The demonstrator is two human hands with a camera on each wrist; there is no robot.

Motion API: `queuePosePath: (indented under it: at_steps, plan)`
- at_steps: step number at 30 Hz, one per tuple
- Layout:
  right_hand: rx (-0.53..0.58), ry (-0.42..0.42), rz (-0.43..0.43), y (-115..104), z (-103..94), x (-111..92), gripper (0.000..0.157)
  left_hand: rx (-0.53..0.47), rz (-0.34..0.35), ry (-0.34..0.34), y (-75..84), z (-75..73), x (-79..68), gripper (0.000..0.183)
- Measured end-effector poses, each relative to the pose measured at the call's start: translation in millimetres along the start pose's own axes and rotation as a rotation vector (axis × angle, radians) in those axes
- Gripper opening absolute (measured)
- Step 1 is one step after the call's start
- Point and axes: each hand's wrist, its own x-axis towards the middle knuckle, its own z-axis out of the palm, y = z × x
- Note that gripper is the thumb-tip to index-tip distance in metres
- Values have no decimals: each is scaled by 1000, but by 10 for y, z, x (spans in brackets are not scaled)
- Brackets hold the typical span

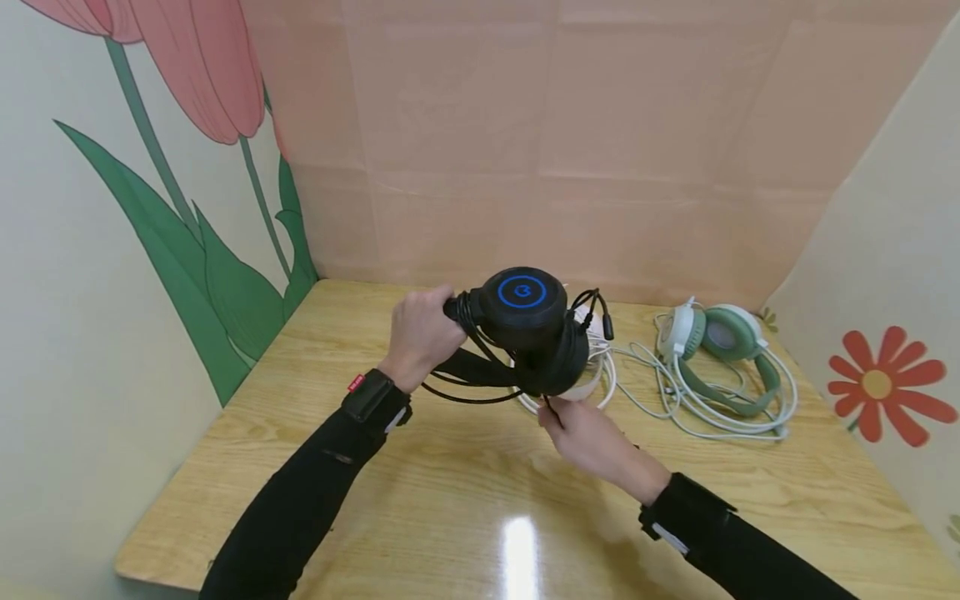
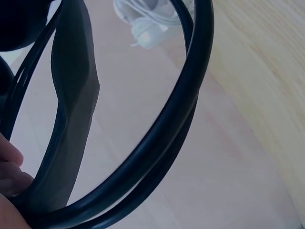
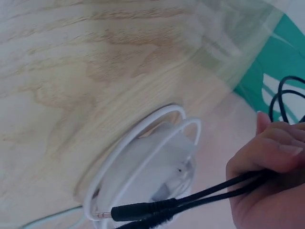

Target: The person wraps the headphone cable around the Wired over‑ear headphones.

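Black over-ear headphones (image 1: 523,329) with a blue ring logo on one ear cup are held up over the table. My left hand (image 1: 426,333) grips the headband, with loops of black cable (image 2: 178,107) gathered in the same grasp. Below the ear cups, my right hand (image 1: 592,437) holds the cable's end between its fingers. In the right wrist view, two thin cable ends come out of this hand, one tipped with an audio plug (image 3: 143,211). A slim microphone (image 1: 607,321) sticks out to the right of the cups.
White headphones (image 3: 147,162) with a white cable lie on the wooden table (image 1: 420,517), partly hidden behind the black pair. To the right rest green and white headphones (image 1: 768,379) with their pale cable coiled around them. A pink sheet (image 1: 637,150) covers the back wall.
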Motion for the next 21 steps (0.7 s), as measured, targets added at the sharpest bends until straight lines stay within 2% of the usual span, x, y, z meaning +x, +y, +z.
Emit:
queuePosePath:
  at_steps: [6, 9, 14, 21]
  plan:
    - [-166, -23, 10, -142, -18, -86, 23, 34, -15, -8, -33, 14, -6, 37]
    - [-209, -46, 0, -210, -38, -125, 28, 46, -42, -21, -53, 21, -7, 35]
    - [-242, -39, -46, -292, -74, -162, 31, 52, -80, -60, -82, 50, -38, 38]
    - [-235, 31, -121, -375, -140, -173, 33, 73, -84, -76, -91, 134, -93, 44]
